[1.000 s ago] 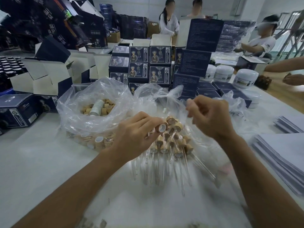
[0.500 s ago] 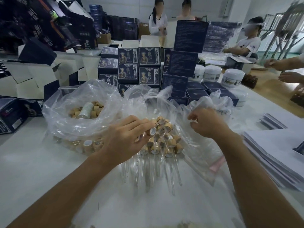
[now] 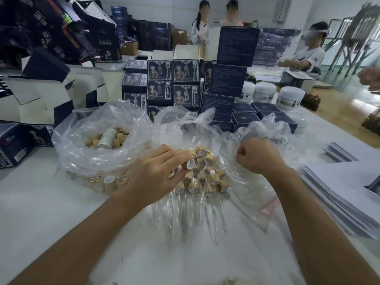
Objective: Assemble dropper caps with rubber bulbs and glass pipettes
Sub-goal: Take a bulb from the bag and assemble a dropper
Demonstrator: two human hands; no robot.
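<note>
Markings in view: none legible.
Dark blue cartons (image 3: 186,70) stacked behind the bags carry a costumed figure, a round emblem and columns of small characters, too blurred to read. Tall boxes (image 3: 236,46) show fine print blocks, unreadable. White jars (image 3: 291,98) bear small labels, illegible. Black packaging (image 3: 49,40) at far left has large pale characters, indistinct.

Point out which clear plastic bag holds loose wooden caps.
The bag on the left, beside the left hand: loose caps fill it, while the bag under the right hand shows none.
</note>
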